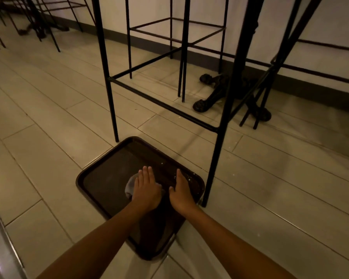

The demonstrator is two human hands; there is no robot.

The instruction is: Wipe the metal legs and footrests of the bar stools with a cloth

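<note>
A café or bar interior: black metal bar stools (161, 81), cast-iron table base (216, 93), tiled floor (48, 109).

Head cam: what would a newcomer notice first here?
Both hands lie flat in a dark tray on the tiled floor at bottom centre, the left hand pressing a grey cloth, the right hand bare beside it. Just behind rises a black bar stool, its thin legs and footrest touched by neither hand.

Grey cloth (129, 187) bunched on tray (105, 184); black stool (163, 104) upright behind.
</note>
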